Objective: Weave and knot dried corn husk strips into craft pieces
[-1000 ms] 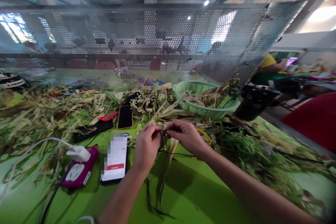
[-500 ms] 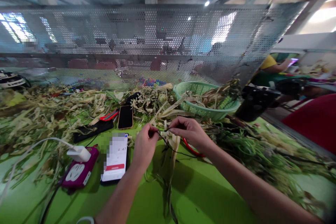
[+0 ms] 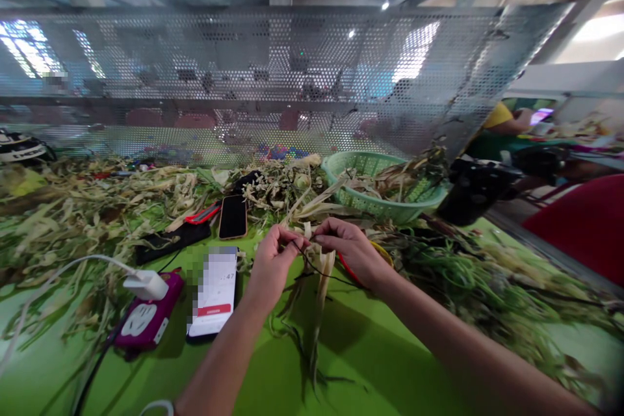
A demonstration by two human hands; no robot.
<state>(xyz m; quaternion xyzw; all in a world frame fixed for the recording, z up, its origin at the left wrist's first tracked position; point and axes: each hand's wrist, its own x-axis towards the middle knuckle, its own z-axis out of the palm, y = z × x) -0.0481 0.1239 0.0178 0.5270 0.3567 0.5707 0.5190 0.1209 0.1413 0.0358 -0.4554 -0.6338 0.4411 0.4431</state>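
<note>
Near the middle of the green table, my left hand [image 3: 273, 263] pinches a thin dark strand [image 3: 325, 274] between thumb and fingers. My right hand [image 3: 351, 248] is close beside it, fingertips closed on the same dark strand. A pale dried husk strip [image 3: 322, 299] hangs below the fingertips towards the table's front. The strand trails from the left fingertips down to the right, under the right hand. Partly behind the right hand and wrist lies a red and yellow loop [image 3: 383, 253].
A green basket [image 3: 390, 207] of dried leaves stands behind. Left are a lit phone [image 3: 214, 299], a dark phone [image 3: 233, 217], red scissors [image 3: 203, 214] and a purple power block [image 3: 149, 322]. Dried leaves [image 3: 63, 214] and green strands [image 3: 453, 273] cover both sides. A person [image 3: 507, 122] sits far right.
My left hand has moved slightly right and up, closer to the right hand. The husk ends below have shifted, and more of the yellow loop shows beside the right wrist.
</note>
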